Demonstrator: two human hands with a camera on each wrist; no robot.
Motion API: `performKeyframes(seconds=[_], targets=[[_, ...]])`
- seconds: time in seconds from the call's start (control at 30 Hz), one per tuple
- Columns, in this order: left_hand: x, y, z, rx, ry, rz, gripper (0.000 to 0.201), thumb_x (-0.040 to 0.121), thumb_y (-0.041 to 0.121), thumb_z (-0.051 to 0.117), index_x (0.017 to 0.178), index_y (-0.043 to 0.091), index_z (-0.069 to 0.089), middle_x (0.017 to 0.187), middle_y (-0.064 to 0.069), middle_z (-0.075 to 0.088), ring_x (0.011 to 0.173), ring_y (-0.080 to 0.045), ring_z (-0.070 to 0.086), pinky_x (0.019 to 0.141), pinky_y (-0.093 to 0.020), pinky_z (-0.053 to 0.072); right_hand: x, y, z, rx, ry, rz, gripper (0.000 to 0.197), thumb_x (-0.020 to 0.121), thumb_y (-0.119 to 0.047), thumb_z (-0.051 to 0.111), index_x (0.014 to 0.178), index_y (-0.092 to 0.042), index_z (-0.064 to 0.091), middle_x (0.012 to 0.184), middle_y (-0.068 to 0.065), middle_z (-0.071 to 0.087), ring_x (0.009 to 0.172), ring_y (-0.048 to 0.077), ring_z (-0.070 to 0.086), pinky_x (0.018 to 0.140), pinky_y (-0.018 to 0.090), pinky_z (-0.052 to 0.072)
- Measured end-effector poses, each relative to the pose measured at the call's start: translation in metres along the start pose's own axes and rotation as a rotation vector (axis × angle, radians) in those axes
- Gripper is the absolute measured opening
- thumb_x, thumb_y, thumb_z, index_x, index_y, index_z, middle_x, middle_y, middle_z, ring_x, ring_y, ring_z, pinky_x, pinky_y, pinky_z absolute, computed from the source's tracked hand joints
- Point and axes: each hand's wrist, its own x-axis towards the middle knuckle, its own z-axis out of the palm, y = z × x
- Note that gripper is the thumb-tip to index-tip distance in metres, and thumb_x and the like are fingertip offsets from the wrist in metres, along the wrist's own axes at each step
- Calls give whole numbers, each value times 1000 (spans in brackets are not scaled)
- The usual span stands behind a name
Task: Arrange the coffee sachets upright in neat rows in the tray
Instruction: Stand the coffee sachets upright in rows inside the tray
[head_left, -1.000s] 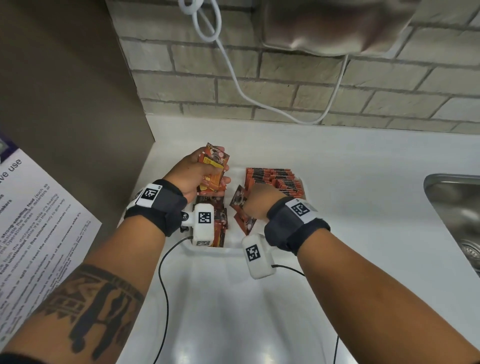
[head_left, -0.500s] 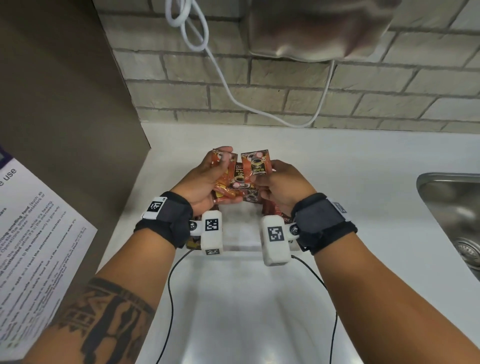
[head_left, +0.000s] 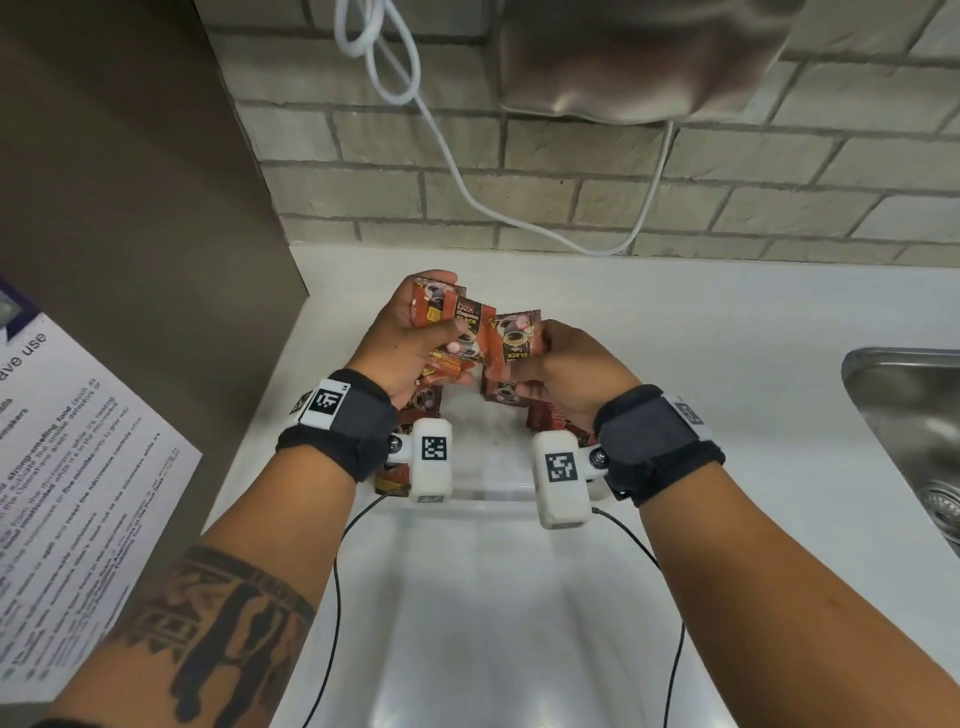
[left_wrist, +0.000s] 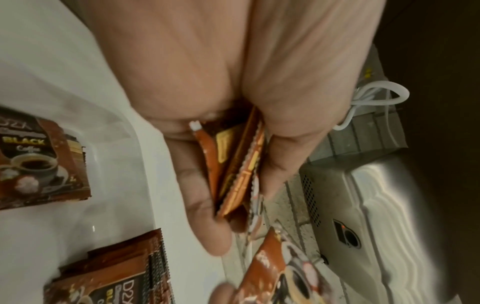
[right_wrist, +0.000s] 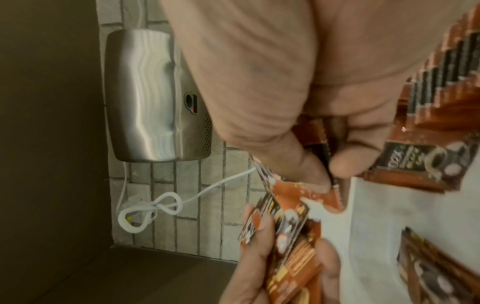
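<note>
the left hand (head_left: 410, 338) is curled round a small stack of sachets (head_left: 441, 332), thumb across the front face, fingers behind; the left wrist view shows their edges pressed between thumb and fingers. the right hand (head_left: 561, 374) pinches a single sachet (head_left: 517, 338) between thumb and fingertips, just beside the stack and overlapping its right edge. both are held up over the clear tray (head_left: 493, 493) on the white counter (head_left: 675, 322).

what matters most, i'd say, is that the single sachet lies to the right of the left hand's grip, its long axis roughly up and down and tilted a little toward the stack, printed face toward the person. so the right hand is the nearer one to feed it in, sliding leftward until it sits flush.

below the hands, a row of sachets (right_wrist: 446, 67) already stands on edge on the tray's right side, as the right wrist view shows, and a few loose sachets (left_wrist: 39, 162) lie flat on the tray floor. the gathered stack would then need to go down with its long axis upright.
</note>
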Motion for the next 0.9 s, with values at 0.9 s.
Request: performKeyframes(seconds=[0.9], targets=[[-23, -6, 10, -117, -43, -26, 52, 87, -3, 70, 130, 21, 55, 115, -8, 70, 94, -34, 73, 63, -45, 61, -9, -10, -12, 548, 256, -204, 23, 96, -8, 50, 103, -4, 71, 71, 9, 69, 74, 24, 69, 78, 35, 58]])
